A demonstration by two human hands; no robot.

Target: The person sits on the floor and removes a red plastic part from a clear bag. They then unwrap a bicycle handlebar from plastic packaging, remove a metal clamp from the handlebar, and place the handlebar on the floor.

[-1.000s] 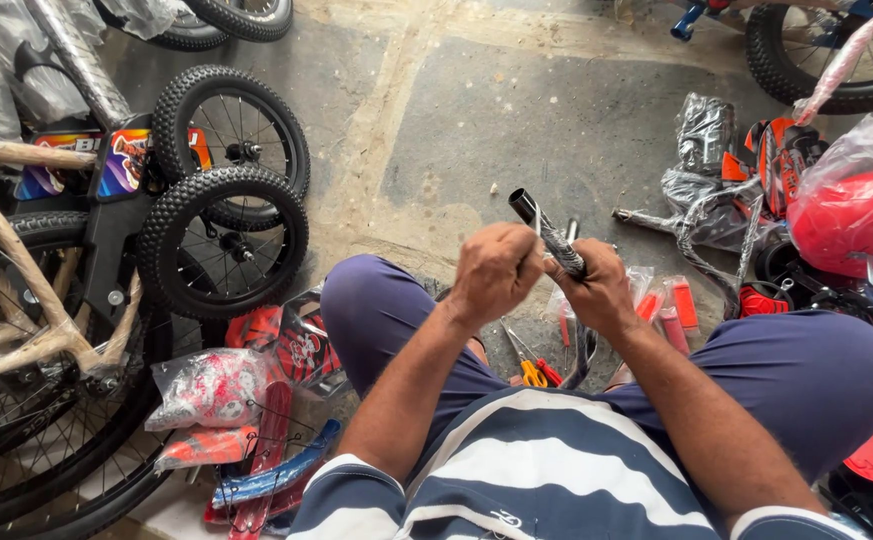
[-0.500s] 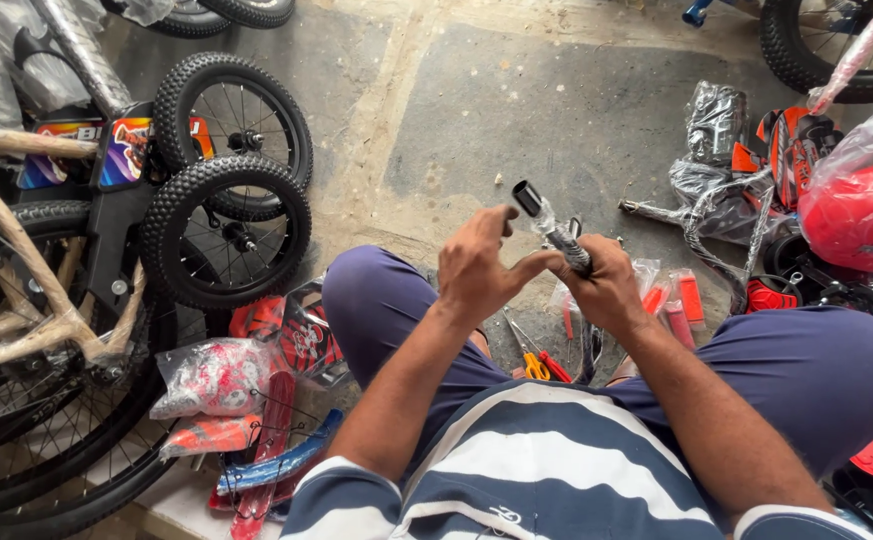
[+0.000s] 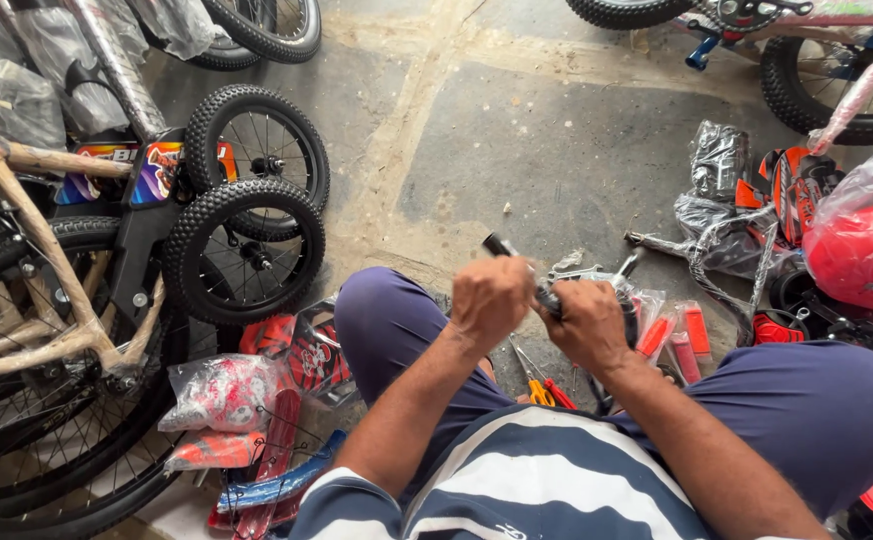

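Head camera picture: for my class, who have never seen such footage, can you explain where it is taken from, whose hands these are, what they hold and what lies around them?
The picture comes from a camera worn on a person's head, looking down, so you see that person's own arms, striped shirt and blue-clad knees. No machine is involved. The left hand and right hand meet in front of the knees and together grip a dark rod-like bicycle part, whose end sticks out past the left hand. On the concrete floor lie two small knobby wheels, pliers with red and yellow handles, red parts in plastic bags and a wrapped red helmet-like piece. A partly wrapped bicycle frame stands at the left.
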